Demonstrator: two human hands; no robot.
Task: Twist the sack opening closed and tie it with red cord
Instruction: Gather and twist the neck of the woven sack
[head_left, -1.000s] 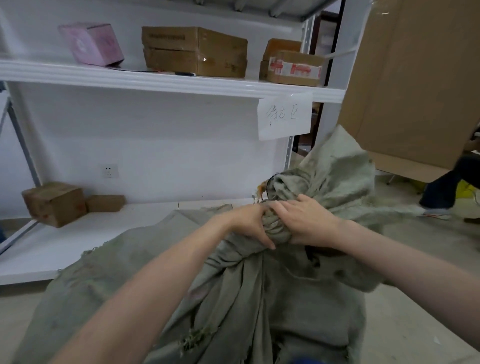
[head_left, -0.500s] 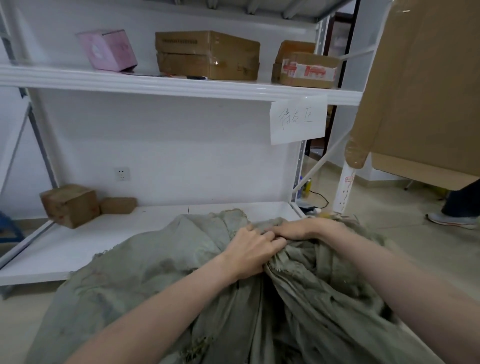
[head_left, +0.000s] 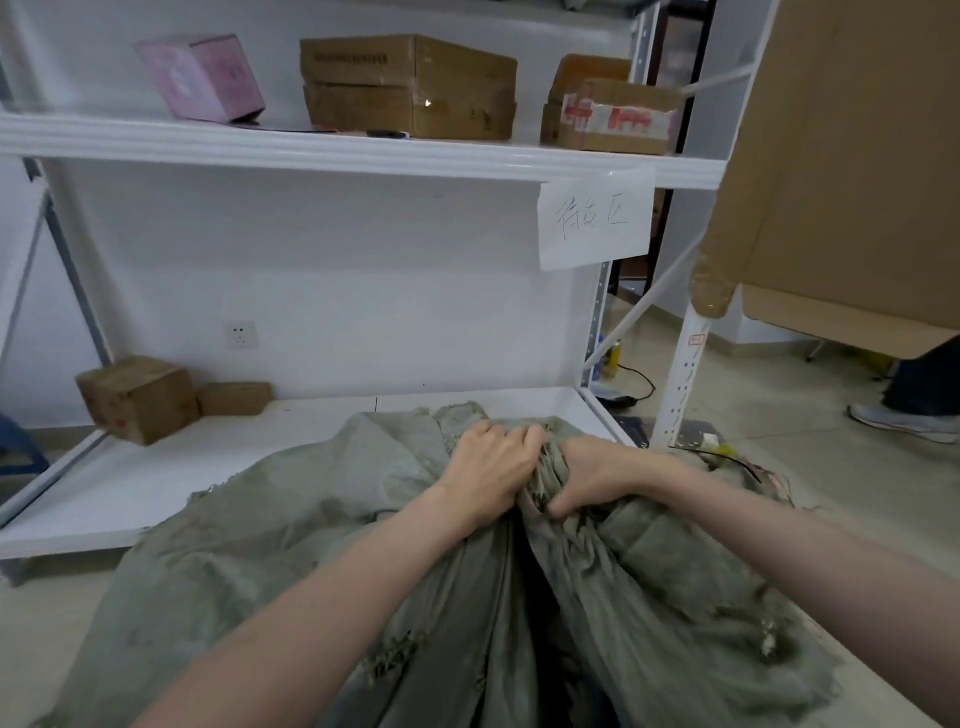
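Observation:
A big grey-green woven sack (head_left: 291, 540) lies in front of me, its frayed cloth spread over the floor and the edge of the low shelf. Both hands grip the bunched neck of the sack at the centre. My left hand (head_left: 488, 473) clamps the gathered cloth from the left. My right hand (head_left: 592, 478) clamps it from the right, touching the left hand. A thin dark cord with reddish ends (head_left: 748, 465) lies on the sack just right of my right wrist. A dark gap runs down the folds below my hands.
A white shelving unit (head_left: 363, 156) stands ahead, with cardboard boxes (head_left: 410, 85) and a pink box (head_left: 202, 78) on top. Two small boxes (head_left: 137, 397) sit on its low shelf (head_left: 104, 488). A large cardboard sheet (head_left: 852, 156) hangs at the right. A person's shoe (head_left: 898, 422) is on the floor.
The loose top of the sack, standing up above my hands a second ago, has been pushed down flat. Both hands have moved lower and forward, still gripping the neck.

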